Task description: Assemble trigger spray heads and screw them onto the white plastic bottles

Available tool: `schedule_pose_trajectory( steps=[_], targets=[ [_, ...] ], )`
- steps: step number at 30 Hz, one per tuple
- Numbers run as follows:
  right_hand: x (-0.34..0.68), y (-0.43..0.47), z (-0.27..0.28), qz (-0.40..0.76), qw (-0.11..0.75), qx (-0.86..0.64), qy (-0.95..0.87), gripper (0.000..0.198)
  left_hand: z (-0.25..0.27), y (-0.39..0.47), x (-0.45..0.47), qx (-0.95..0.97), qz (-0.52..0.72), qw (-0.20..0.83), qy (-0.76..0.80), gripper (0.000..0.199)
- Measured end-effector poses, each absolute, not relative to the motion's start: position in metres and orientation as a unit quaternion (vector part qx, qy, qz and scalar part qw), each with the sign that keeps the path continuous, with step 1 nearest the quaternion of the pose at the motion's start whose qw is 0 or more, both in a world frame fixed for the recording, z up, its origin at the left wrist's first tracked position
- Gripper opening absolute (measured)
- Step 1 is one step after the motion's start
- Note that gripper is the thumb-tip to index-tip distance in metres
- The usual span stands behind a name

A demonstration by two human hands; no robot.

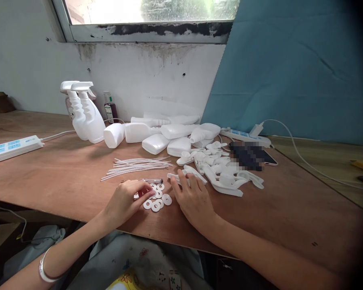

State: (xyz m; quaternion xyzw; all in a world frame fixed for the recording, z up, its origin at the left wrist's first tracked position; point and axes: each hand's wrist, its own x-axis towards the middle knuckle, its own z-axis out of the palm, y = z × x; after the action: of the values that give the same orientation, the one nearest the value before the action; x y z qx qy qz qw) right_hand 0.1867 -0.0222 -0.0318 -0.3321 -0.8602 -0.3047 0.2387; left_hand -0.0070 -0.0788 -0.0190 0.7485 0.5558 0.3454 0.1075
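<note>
My left hand (125,200) is at the near side of a small group of flat white ring washers (166,199). Its thumb and index finger come together at the pile's left edge, seemingly on a washer that they partly hide. My right hand (196,201) lies palm down to the right of the washers, fingers stretched and a little apart. Its fingertips rest over a white spray trigger head (195,174) at the left end of a heap of similar trigger heads (220,177). Thin white dip tubes (136,165) lie in a loose bundle behind the washers.
Several white bottles (155,143) lie along the back. Two assembled spray bottles (89,117) stand at back left beside a small dark bottle (109,109). Power strips (15,149) sit left and back right. A dark phone-like device (269,159) lies right of the heap.
</note>
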Motion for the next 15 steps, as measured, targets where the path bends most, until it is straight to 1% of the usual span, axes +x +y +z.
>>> schedule_pose_trajectory(
  steps=[4, 6, 8, 11, 15],
  targets=[
    [0.188, -0.0198, -0.0313, -0.322, 0.213, -0.389, -0.836, 0.028, -0.0152, -0.0798, -0.0047, 0.724, 0.403, 0.132, 0.544, 0.017],
    [0.1888, -0.0179, -0.0314, -0.32, 0.2, -0.38, -0.844, 0.03, -0.014, -0.0799, -0.0048, 0.711, 0.422, 0.139, 0.545, 0.018],
    [0.1896, -0.0164, -0.0313, -0.296, 0.21, -0.353, -0.863, 0.031, -0.0145, -0.0797, -0.0049, 0.702, 0.438, 0.145, 0.542, 0.017],
    [0.1903, -0.016, -0.031, -0.229, 0.258, -0.305, -0.888, 0.032, -0.0172, -0.08, -0.0046, 0.692, 0.465, 0.162, 0.528, 0.015],
    [0.1883, -0.0175, -0.0319, -0.051, 0.368, -0.239, -0.897, 0.028, -0.018, -0.0838, -0.0028, 0.672, 0.513, 0.165, 0.509, 0.012]
  ],
)
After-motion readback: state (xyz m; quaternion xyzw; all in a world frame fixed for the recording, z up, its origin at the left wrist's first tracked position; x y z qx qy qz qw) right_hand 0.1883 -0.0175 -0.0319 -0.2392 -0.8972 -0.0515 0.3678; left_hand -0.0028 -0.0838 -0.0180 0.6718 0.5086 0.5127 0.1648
